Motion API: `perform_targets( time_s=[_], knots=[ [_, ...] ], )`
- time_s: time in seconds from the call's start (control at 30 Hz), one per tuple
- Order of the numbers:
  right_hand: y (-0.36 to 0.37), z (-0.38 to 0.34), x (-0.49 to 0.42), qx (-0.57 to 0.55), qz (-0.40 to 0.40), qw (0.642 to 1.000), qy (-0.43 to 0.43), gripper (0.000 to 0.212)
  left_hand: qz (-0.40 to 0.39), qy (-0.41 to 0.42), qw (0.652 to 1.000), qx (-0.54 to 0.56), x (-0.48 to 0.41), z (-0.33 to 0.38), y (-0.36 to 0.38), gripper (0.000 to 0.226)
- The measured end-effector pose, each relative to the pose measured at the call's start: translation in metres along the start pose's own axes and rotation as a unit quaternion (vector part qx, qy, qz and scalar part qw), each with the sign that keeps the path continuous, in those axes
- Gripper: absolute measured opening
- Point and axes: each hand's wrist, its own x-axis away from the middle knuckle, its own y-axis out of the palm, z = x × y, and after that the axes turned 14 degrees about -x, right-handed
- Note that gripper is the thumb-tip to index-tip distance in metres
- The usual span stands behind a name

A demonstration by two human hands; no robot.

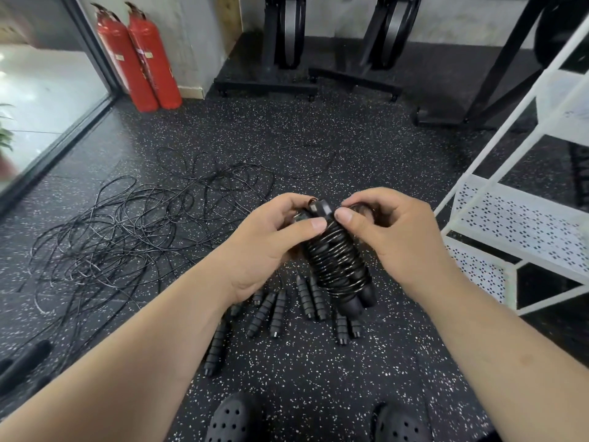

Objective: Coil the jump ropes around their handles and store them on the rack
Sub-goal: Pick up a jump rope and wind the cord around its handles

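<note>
A black jump rope (338,263) is wound in tight coils round its two handles, held upright in front of me. My left hand (274,247) grips the top of the bundle from the left, thumb pressed on the coils. My right hand (385,237) pinches the top end from the right. Below, several loose black handles (277,311) lie on the floor, their thin cords (134,231) sprawled in a tangle to the left. The white rack (522,224) with perforated shelves stands at the right.
Two red fire extinguishers (140,59) stand at the back left beside a glass door. Black equipment stands (280,81) line the far wall. My black clogs (236,419) show at the bottom edge on the speckled rubber floor.
</note>
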Motion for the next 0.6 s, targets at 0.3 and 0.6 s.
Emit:
perform_targets(
  time_s=[0.3,0.6],
  knots=[
    [0.032,0.001,0.011,-0.071,0.074,0.994,-0.043,0.015,0.074,-0.055,0.975,0.203,0.007,0.012,0.031,0.056],
    [0.049,-0.006,0.020,-0.045,0.089,0.993,-0.068,0.009,0.158,-0.137,0.957,0.199,0.011,0.021,0.050,0.048]
  ],
)
